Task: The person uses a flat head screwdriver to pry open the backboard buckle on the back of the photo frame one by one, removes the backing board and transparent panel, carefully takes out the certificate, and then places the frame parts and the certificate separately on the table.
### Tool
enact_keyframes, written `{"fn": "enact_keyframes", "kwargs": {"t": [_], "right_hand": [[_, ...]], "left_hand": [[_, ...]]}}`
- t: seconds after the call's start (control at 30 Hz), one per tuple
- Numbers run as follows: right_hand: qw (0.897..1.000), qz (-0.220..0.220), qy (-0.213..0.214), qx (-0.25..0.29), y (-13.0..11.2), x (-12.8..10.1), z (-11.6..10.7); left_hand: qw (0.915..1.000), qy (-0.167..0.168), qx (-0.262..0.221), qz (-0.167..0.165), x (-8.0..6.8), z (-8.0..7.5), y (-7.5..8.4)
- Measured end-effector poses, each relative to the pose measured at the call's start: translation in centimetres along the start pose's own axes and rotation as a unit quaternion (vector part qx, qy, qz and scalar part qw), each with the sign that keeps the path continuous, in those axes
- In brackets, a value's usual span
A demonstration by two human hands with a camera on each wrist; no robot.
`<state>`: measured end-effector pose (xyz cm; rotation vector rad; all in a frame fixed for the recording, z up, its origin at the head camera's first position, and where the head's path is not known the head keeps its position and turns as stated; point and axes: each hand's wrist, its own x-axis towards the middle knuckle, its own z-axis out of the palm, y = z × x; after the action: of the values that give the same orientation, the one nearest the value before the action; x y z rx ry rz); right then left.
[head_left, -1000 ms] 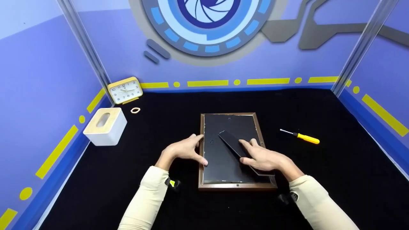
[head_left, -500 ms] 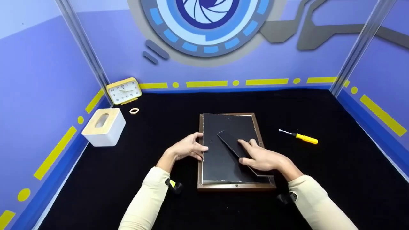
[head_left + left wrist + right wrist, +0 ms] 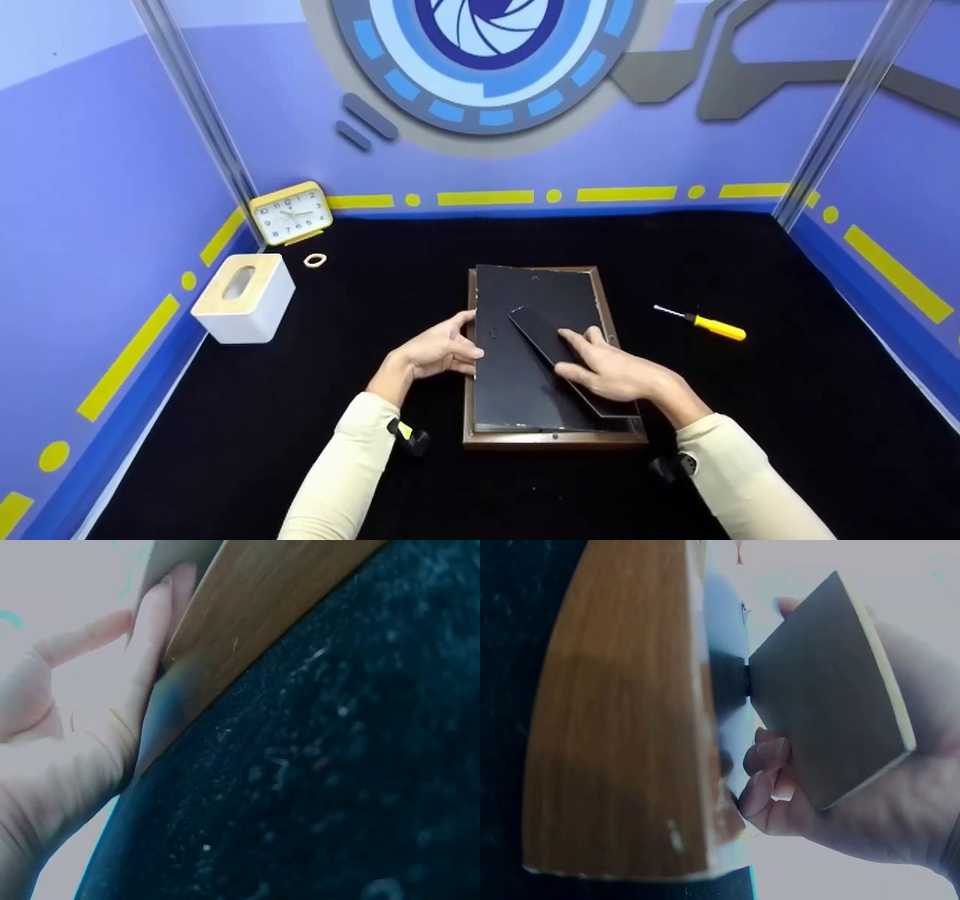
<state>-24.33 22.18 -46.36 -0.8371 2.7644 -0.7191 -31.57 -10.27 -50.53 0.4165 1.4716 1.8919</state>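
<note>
A brown wooden picture frame (image 3: 555, 438) lies face down on the black mat. Its black backing board (image 3: 517, 375) sits raised at the far left corner, overlapping the frame's rail there. My left hand (image 3: 439, 349) is at the frame's left side, its fingers curled in and pinching the board's left edge; the left wrist view shows the fingertips (image 3: 154, 630) against the wooden side (image 3: 255, 622). My right hand (image 3: 611, 367) grips the board's black easel stand (image 3: 536, 330). In the right wrist view the fingers (image 3: 769, 780) curl under the stand (image 3: 825, 690) beside the frame (image 3: 622, 727).
A yellow-handled screwdriver (image 3: 709, 325) lies to the right of the frame. At the back left stand a yellow clock (image 3: 292, 212), a small ring (image 3: 315, 260) and a white tissue box with a wooden lid (image 3: 244, 298). Purple walls enclose the mat.
My left hand's fingers have drawn together onto the board's left edge. The backing board has come up at its far left corner and now covers that part of the frame.
</note>
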Motion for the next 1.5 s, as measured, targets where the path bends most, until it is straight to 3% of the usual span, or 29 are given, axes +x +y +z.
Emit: {"fn": "enact_keyframes", "kwargs": {"t": [0.27, 0.37, 0.5, 0.77, 0.83, 0.93, 1.0, 1.13, 1.23, 1.3, 1.4, 1.5], "right_hand": [[0.996, -0.091, 0.022, -0.004, 1.0, -0.1, -1.6], [0.994, -0.107, 0.005, -0.015, 1.2, -0.7, -3.0], [0.995, -0.090, -0.031, -0.020, 1.6, -1.7, -4.7], [0.999, -0.026, -0.038, -0.014, 2.5, -2.2, -5.4], [0.998, -0.026, -0.050, 0.005, 3.0, -2.0, -5.2], [0.991, -0.037, -0.077, 0.108, 4.2, -1.5, -4.6], [0.977, -0.046, -0.088, 0.190, 5.0, -1.1, -4.0], [0.939, -0.066, -0.086, 0.327, 6.3, -0.8, -3.2], [0.905, -0.087, -0.076, 0.410, 6.7, -0.7, -2.9], [0.874, -0.103, -0.084, 0.467, 6.8, -0.7, -2.8], [0.833, -0.131, -0.115, 0.524, 7.0, -0.6, -2.6], [0.807, -0.148, -0.147, 0.553, 7.2, -0.7, -2.3]], "left_hand": [[0.9993, -0.003, -0.035, 0.017, 0.0, -0.4, 0.1], [0.9990, -0.002, -0.034, 0.028, -0.1, -0.8, 0.1], [0.9984, -0.002, -0.042, 0.038, -0.3, -1.4, -0.1], [0.9968, -0.007, -0.058, 0.054, -0.4, -2.0, -0.5], [0.9968, -0.006, -0.057, 0.055, -0.5, -2.0, -0.6], [0.9966, -0.007, -0.057, 0.059, -0.5, -2.1, -0.7], [0.9964, -0.010, -0.060, 0.059, -0.6, -2.2, -0.8], [0.9955, -0.012, -0.071, 0.061, -0.7, -2.3, -0.9], [0.9944, -0.012, -0.077, 0.071, -0.6, -2.3, -0.9], [0.9936, -0.013, -0.078, 0.081, -0.5, -2.2, -0.9], [0.9926, -0.015, -0.072, 0.096, -0.4, -2.1, -0.7], [0.9922, -0.018, -0.065, 0.105, -0.4, -2.0, -0.6]]}}
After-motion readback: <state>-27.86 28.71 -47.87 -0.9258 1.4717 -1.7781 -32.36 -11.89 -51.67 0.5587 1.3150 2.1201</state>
